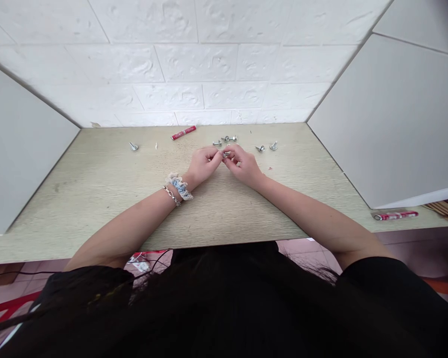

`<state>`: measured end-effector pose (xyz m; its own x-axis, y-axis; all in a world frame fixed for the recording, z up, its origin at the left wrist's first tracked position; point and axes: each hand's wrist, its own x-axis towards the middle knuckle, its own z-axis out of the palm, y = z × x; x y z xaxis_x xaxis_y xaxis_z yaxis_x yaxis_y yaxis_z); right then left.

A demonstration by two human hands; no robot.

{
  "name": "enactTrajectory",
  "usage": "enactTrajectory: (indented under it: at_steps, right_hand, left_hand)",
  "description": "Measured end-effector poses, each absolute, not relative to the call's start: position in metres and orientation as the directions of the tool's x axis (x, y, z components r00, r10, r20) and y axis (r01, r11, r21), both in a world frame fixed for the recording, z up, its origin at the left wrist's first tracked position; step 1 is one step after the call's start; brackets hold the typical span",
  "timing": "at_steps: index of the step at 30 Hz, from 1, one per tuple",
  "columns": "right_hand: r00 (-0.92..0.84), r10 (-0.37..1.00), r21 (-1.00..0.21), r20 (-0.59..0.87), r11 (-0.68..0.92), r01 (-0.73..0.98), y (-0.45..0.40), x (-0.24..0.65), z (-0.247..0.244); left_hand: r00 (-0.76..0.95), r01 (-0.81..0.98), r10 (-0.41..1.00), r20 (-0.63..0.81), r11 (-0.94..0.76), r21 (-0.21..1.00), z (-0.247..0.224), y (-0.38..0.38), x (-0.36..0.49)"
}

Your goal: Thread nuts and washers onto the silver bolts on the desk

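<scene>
My left hand (203, 164) and my right hand (244, 165) meet fingertip to fingertip over the middle of the table. Between them is a small silver screw (226, 154), partly hidden by the fingers. My right thumb and fingers pinch it, and the left thumb and forefinger close at its other end. Just beyond the hands lie more screws with washers, among them one on its side (217, 143) and another near it (233, 138). To the right are a tilted screw (260, 148) and one standing on its head (274, 145). A further screw (134, 146) sits off to the left.
A red tube (183, 133) lies near the white brick-patterned wall (216, 62). Another red tube (395, 216) rests at the table's right front. Grey panels stand at the left (22, 154) and right (392, 119). The wooden table's (224, 219) front edge is close to my body.
</scene>
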<state>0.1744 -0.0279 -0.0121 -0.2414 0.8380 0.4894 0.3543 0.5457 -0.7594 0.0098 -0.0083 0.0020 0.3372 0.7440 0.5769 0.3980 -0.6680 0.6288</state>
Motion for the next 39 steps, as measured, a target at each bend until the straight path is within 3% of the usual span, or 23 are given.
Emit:
enactTrajectory:
  at_steps: [9,18,39]
  right_hand:
    - [-0.185,0.923,-0.910,0.339,0.371,0.186,-0.0188,0.1775,-0.0152]
    - [-0.225,0.834,-0.757,0.503,0.551,0.351,-0.0259,0.1751,-0.0124]
    - [-0.258,0.847,-0.791,0.464,0.528,0.309,-0.0251,0.1767,-0.0107]
  left_hand:
    - [0.337,0.376,0.740,0.583,-0.673,0.637,0.0007,-0.0080,0.0109]
    - [0.349,0.399,0.741,0.574,-0.671,0.625,0.0013,-0.0081,0.0093]
    - [0.367,0.405,0.731,0.575,-0.682,0.609,0.0015,-0.0098,0.0102]
